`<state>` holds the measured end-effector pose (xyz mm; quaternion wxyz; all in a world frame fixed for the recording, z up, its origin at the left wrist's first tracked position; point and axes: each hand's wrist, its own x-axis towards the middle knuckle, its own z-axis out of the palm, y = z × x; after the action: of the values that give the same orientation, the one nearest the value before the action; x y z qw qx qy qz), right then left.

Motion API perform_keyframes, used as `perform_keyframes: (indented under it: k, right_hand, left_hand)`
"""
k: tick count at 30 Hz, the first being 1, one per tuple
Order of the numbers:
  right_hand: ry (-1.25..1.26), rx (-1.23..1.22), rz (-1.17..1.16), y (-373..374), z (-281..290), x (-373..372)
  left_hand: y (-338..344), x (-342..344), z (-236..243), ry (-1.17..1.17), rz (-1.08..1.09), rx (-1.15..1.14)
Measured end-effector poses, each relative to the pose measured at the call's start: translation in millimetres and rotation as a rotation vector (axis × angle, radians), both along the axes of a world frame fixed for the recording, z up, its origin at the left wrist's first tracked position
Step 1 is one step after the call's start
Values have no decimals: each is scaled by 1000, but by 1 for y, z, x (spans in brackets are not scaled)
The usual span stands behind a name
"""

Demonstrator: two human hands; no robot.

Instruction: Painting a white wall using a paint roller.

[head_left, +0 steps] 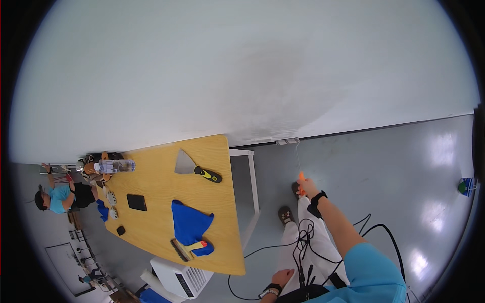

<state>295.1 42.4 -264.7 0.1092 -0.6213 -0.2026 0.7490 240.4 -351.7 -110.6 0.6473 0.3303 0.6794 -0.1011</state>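
Over the grey floor (371,171), right hand (309,188) closed round an orange-handled tool (301,175), left hand (283,276) by white trousers (319,230), grip unclear.

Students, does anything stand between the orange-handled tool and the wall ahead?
Nothing visible does. The right hand grips the orange handle, and its thin rod runs unobstructed toward the base of the wall.

Pretty bright overall, but the glossy grey floor (364,156) threw white glare spots at right, a soft grey patch dulled the smooth white wall (151,76), and fisheye distortion curved everything near the black rim
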Motion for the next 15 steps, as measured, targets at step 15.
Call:
perform_keyframes:
  k: [15]
  right_hand:
    - [-87, 27, 5, 53, -3, -3]
  left_hand:
    - [21, -5, 10, 36, 5, 73]
